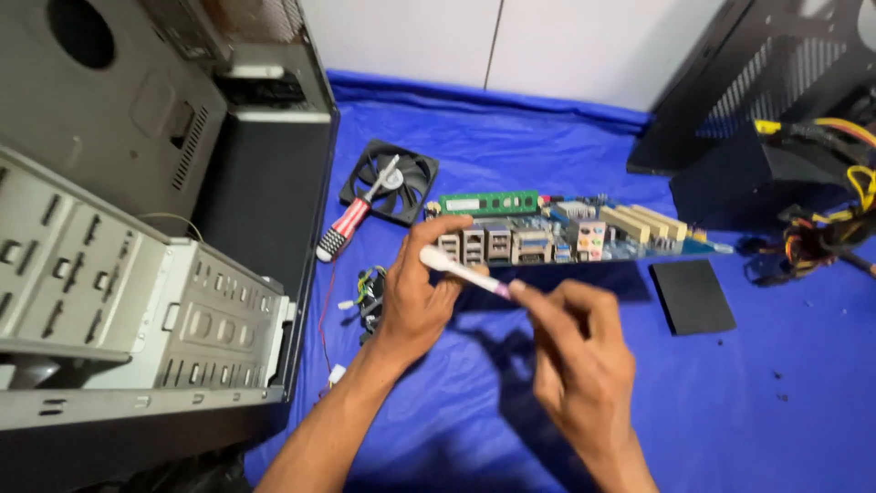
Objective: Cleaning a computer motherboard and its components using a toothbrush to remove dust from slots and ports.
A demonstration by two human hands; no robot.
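A small white syringe-like tube (459, 268) with a purple end is held between both hands above a blue cloth. My left hand (415, 292) grips its white end between thumb and fingers. At the purple end, my right hand (579, 351) pinches it with thumb and forefinger. Just behind the hands a blue motherboard (584, 233) stands tilted on its edge, its rear ports facing me. A green memory stick (489, 203) lies along its top left.
An open grey computer case (137, 256) fills the left. A black fan (391, 181) with a red-and-white screwdriver (345, 228) lies beyond. A black square pad (692, 296) sits at right, a black case panel (730, 82) and cables (826, 228) at far right.
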